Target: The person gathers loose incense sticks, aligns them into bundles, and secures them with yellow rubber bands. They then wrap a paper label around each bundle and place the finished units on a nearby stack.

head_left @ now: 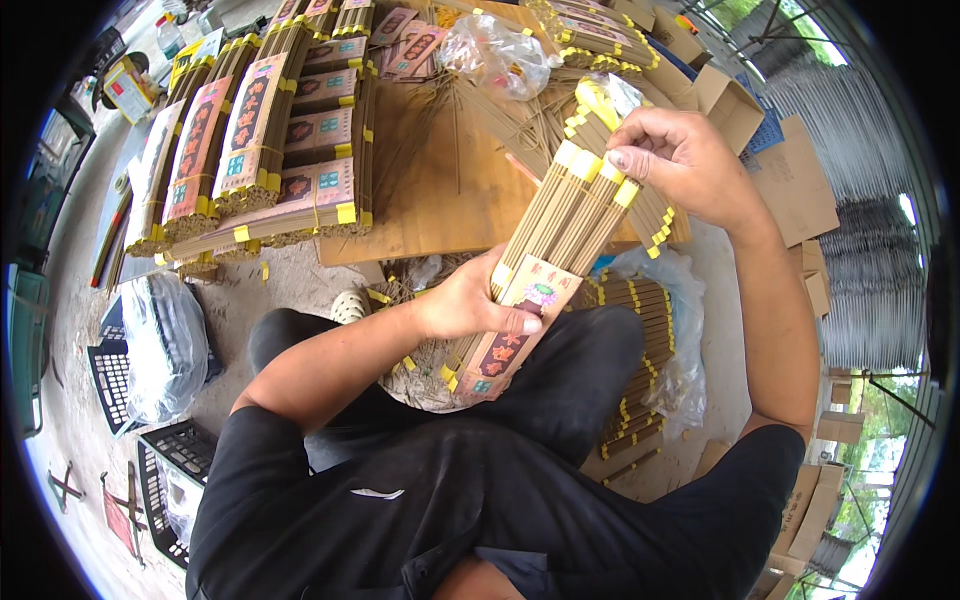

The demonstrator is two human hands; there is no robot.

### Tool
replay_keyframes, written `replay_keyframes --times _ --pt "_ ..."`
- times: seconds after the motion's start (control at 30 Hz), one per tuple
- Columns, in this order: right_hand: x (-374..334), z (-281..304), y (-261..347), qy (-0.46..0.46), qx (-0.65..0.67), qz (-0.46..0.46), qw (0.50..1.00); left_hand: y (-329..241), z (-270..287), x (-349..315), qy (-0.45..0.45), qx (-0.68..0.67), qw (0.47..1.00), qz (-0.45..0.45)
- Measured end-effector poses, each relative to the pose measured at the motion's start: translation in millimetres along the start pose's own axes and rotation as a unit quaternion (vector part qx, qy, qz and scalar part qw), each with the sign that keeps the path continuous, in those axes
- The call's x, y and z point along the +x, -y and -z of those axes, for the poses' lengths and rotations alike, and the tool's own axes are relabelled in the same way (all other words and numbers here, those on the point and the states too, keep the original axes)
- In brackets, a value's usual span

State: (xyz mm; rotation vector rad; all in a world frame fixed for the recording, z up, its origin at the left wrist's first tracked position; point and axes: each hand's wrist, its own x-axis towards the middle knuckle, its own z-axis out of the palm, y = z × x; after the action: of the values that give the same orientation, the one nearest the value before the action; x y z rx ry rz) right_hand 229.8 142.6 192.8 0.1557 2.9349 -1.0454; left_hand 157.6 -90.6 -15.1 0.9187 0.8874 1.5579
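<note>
A thick bundle of brown incense sticks [548, 220], bound in smaller groups with yellow bands, slants up from my lap toward the table. My left hand [475, 298] wraps around its lower middle, the thumb lying across a printed paper label [503, 345] on its front. At the bundle's upper end, my right hand [680, 160] is closed in a pinch, thumb and fingertips by the yellow bands. Whatever sits between those fingertips is too small to make out. More yellow-banded incense sticks [655, 222] lie behind the bundle, partly hidden by it and my right hand.
Labelled incense bundles [240, 135] are stacked on the left of the wooden table [420, 190]. Loose sticks, labels and a clear plastic bag [497, 58] lie farther back. Beside my right knee are more sticks in plastic [640, 350]. Black crates [180, 455] and cardboard boxes [728, 105] stand around.
</note>
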Motion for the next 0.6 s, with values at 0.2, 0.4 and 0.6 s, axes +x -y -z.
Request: replay_keyframes --times 0.2,0.4,0.6 --pt "15.3 -11.8 -29.4 -0.039 -0.005 0.074 0.996 6.0 4.2 2.2 -0.017 -0.005 1.0 0.023" --pt "27.2 -14.4 -33.7 -0.043 0.069 0.062 0.995 7.9 11.0 8.3 -0.018 -0.05 0.999 0.001" --pt "24.6 -9.8 -33.5 -0.031 0.109 0.056 0.992 9.7 10.9 11.0 -0.018 -0.049 0.999 0.007"
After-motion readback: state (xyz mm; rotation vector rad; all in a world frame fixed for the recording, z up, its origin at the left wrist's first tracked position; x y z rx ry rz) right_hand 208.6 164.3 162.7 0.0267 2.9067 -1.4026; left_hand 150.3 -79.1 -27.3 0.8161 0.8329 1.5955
